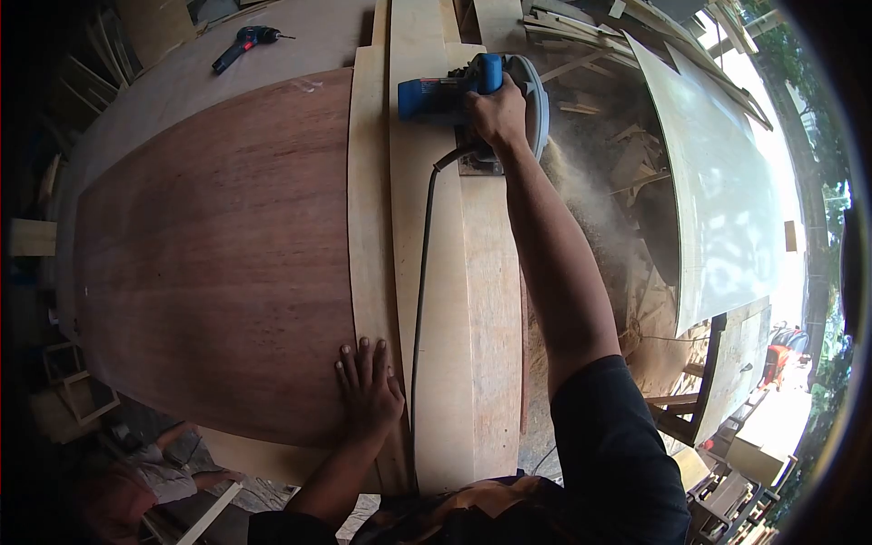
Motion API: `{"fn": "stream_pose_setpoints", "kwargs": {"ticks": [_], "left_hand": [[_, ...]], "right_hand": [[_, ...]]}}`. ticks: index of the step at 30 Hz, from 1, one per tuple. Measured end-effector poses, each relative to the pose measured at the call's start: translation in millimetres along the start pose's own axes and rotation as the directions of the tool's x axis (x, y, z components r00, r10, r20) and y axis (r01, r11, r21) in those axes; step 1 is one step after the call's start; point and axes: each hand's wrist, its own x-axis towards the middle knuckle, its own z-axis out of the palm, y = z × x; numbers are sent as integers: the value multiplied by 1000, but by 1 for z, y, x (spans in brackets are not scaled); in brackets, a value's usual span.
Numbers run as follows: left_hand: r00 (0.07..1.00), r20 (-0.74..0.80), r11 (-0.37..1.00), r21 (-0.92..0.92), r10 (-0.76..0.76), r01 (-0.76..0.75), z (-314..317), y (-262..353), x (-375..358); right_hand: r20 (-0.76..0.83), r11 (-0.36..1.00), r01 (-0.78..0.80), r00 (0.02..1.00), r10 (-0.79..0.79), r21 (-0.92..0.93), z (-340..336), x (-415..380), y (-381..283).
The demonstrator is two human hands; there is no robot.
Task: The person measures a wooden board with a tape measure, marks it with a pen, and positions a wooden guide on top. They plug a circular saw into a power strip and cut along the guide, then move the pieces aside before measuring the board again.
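Your right hand (502,116) is wrapped around the handle of the blue circular saw (434,96), which sits at the far end of the pale plywood strips (431,318), sawdust (572,186) drifting off its right side. Expect it to feel heavy, rigid and front-loaded, probably pulling and buzzing under power; the handle you have is the sound hold, with the motor housing a likely second one, well clear of the blade. Your left hand (371,386) grips nothing: it lies flat, fingers spread, over the seam between the nearest strip and the reddish plywood sheet (218,263), which looks stiff but thin. Count one saw, one power cord (425,245), one cordless drill (243,47), one reddish sheet and at least three pale strips.
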Motion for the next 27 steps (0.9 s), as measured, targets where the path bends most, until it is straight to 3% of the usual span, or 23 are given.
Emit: {"fn": "stream_pose_setpoints", "kwargs": {"ticks": [20,27], "left_hand": [[996,86,1000,-18,-5,7,-3,0,5],[996,87,1000,-13,6,-5,-3,0,5]], "right_hand": [[-8,1000,25,1000,-25,-9,15,44,1],[-51,990,121,991,-125,-69,17,54,2]]}}
